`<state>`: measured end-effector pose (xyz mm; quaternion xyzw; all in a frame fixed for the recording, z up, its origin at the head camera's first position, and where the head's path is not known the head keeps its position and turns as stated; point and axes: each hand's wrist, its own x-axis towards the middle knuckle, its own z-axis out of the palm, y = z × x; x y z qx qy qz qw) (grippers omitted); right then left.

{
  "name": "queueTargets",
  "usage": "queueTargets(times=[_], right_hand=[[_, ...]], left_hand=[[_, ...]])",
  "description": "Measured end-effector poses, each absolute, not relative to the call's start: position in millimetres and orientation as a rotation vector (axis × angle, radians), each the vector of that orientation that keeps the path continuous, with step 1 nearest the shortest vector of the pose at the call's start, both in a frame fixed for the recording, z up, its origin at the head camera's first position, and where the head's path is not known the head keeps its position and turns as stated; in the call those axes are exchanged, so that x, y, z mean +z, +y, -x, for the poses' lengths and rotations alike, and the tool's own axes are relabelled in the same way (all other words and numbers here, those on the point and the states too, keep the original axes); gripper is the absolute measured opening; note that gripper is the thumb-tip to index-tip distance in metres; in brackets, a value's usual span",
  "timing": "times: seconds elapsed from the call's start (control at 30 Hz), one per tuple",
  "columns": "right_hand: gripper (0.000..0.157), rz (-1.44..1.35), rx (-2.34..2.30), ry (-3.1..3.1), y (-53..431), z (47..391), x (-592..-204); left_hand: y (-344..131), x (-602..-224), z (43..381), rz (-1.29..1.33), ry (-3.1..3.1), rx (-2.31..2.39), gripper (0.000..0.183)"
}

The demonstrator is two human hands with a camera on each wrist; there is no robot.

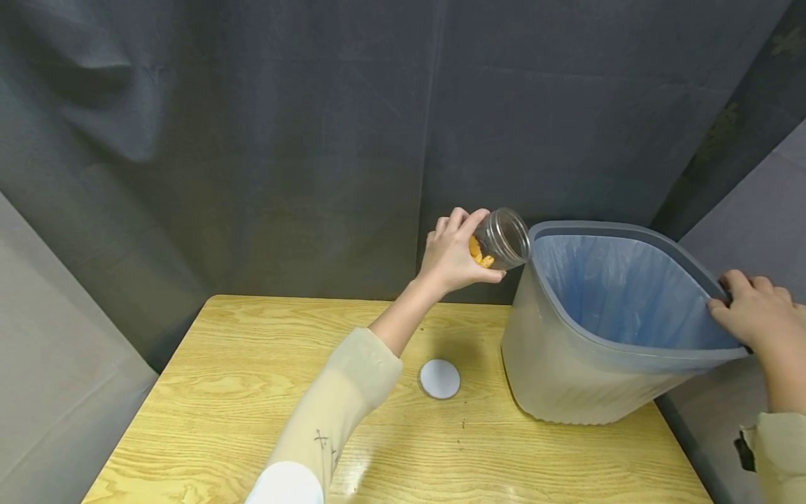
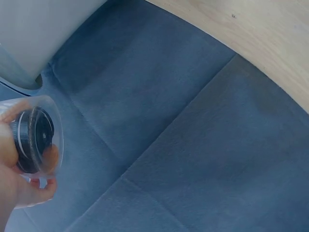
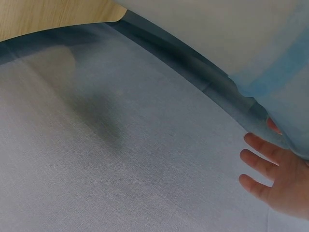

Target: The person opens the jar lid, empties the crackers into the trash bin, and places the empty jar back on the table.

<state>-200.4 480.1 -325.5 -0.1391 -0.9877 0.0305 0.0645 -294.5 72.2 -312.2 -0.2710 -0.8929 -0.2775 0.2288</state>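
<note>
My left hand (image 1: 455, 253) grips a clear jar (image 1: 508, 238), tipped on its side with its uncovered mouth facing right. Several orange pieces (image 1: 482, 255) lie inside the jar near my palm. The mouth is right at the left rim of a large pale trash bin (image 1: 560, 371) with a blue liner bag (image 1: 611, 287). My right hand (image 1: 758, 308) holds the bin's right rim, thumb on the inner side. In the right wrist view, spread fingers (image 3: 260, 166) show outside the bin. The left wrist view shows the jar (image 2: 54, 111) partly covered by my fingers.
A round white lid (image 1: 439, 379) lies on the wooden table (image 1: 252, 392), left of the bin. The bin stands at the table's right side, its upper part reaching past the edge. A dark curtain (image 1: 315, 154) hangs behind, with grey cloth on both sides.
</note>
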Motion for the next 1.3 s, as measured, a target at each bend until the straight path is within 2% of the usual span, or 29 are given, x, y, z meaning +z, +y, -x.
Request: queueTargets(times=[0.7,1.3], right_hand=[[0.042,0.428,0.1,-2.966,477.2,199.4,-324.8],[0.043,0.416,0.115,-2.964,474.9,197.9,-323.2]], left_hand=[[95.0,-289.2,289.4,0.777,-2.562,-0.525,0.095],[113.1,-275.3,286.6,0.816,-2.604,-0.252,0.095]])
